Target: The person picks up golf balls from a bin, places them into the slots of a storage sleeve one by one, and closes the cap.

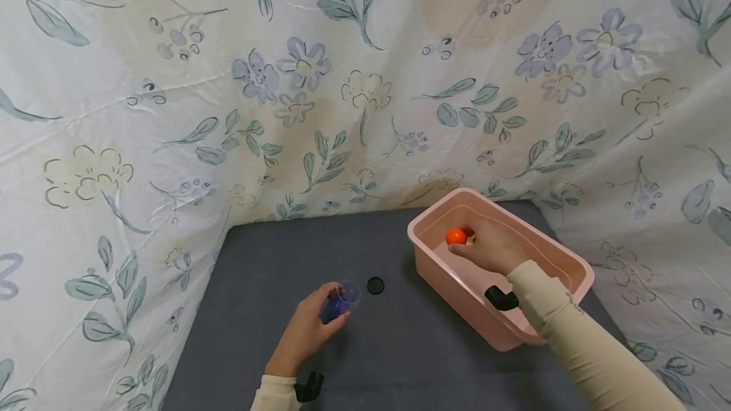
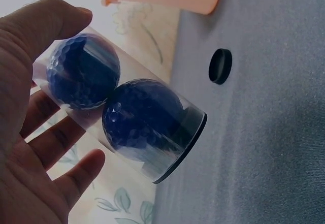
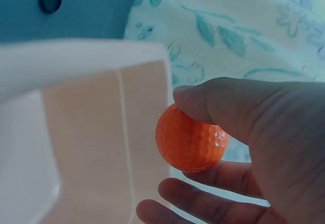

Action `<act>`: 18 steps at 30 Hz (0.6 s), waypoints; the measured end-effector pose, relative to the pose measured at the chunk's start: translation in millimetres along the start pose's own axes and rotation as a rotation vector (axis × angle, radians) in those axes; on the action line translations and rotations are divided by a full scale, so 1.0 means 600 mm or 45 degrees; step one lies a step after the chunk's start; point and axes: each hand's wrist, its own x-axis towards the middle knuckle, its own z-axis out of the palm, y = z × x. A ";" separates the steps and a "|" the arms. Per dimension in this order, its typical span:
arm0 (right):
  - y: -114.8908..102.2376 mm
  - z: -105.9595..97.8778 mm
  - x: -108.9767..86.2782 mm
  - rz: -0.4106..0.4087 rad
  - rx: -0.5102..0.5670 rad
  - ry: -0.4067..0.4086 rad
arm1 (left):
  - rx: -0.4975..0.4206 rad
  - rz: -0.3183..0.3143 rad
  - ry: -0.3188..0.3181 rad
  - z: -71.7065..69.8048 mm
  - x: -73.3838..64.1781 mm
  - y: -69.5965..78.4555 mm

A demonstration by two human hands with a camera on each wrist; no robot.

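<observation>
On the left, a clear plastic tube point(image 2: 185, 137) is being grasped by the thumb and curled fingers of the left hand point(image 1: 306, 333), tilted above the dark grey tabletop point(image 1: 274, 259). Part of its wall is being hidden by that hand. Farther right, an orange golf ball point(image 1: 455, 237) is being pinched by the thumb and fingers of the right hand point(image 1: 493, 247) at the far end of the pink plastic bin point(image 1: 457, 292); whether it is being held above or below the rim cannot be told. The bin's near end is being partly covered by the right sleeve point(image 1: 565, 316), which is being cut off at the near edge. Two dark blue golf balls point(image 2: 84, 71) are being shown inside the tube by the left wrist view, but only a blurred bluish mass by the head view. Between tube and bin, a black cap point(image 1: 375, 285) is lying.
</observation>
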 end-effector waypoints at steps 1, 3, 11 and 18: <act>-0.005 0.000 -0.002 -0.015 0.002 0.004 | -0.004 -0.001 0.000 0.000 0.000 0.000; -0.018 0.002 -0.005 -0.043 0.012 0.007 | -0.010 0.003 -0.001 0.000 0.000 0.000; -0.069 0.032 -0.015 -0.258 0.039 0.072 | -0.001 0.011 0.005 -0.001 0.000 0.001; -0.106 0.058 -0.022 -0.239 0.093 0.039 | -0.006 0.027 0.012 -0.002 0.001 0.003</act>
